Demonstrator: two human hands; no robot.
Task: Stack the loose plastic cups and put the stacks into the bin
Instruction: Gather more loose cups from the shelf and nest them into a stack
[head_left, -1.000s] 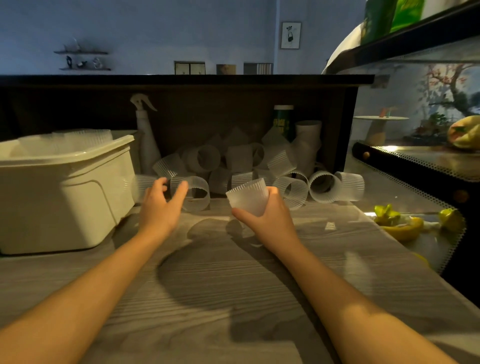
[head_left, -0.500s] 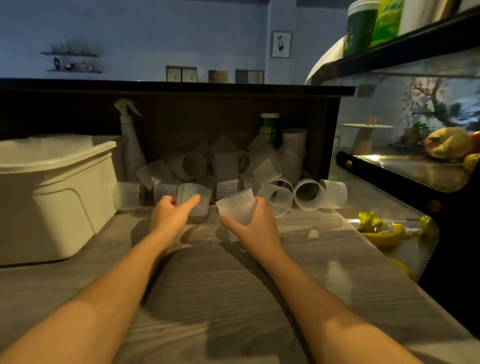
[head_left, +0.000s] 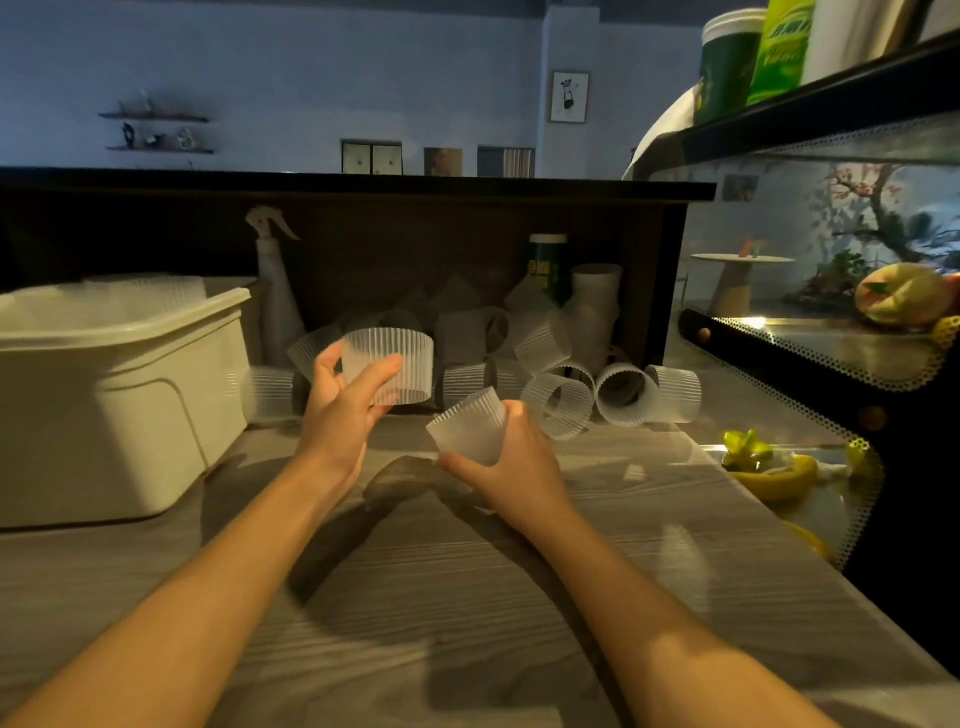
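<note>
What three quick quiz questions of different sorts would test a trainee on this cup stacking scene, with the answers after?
1. True or false: each hand holds one ribbed plastic cup.
2. Multiple choice: the cream bin stands A) to the person's left, B) to the person's right, C) on the upper shelf.
3. Short answer: what stands upright between the bin and the cup pile?

Key
1. True. The left hand holds the raised cup; the right hand holds the lower cup.
2. A.
3. A white spray bottle.
</note>
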